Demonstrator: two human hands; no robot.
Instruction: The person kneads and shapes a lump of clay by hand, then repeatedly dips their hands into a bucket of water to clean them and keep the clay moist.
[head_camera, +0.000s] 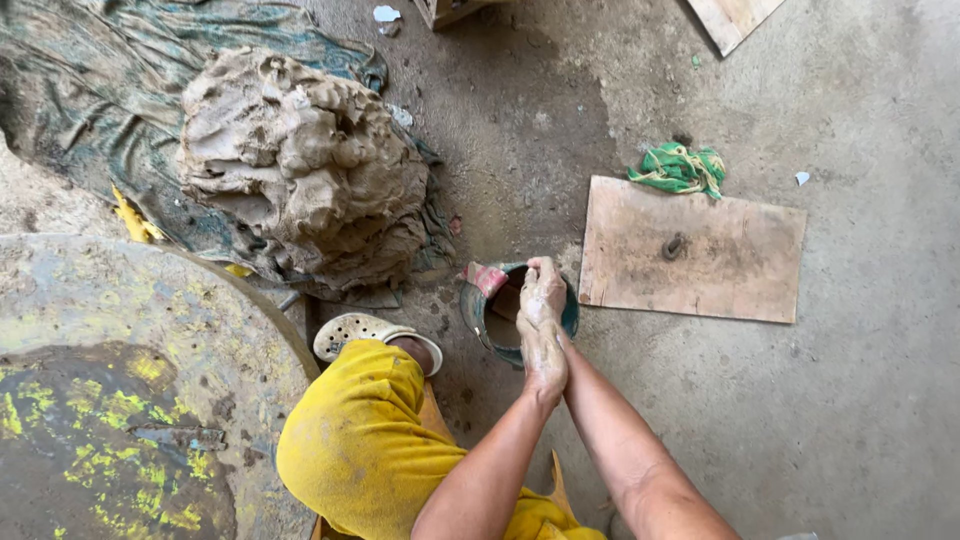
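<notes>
My two clay-smeared hands meet over a small green bucket of muddy water on the floor. My right hand is the farther one, its fingers curled together above the bucket's opening with nothing visible in them. My left hand is wrapped over the back of my right hand and wrist. A pink rag hangs on the bucket's far-left rim.
A big heap of grey-brown clay lies on a dark plastic sheet at the upper left. A round, paint-stained slab fills the lower left. A wooden board and a green rag lie to the right. My knee in yellow cloth and my sandal are beside the bucket.
</notes>
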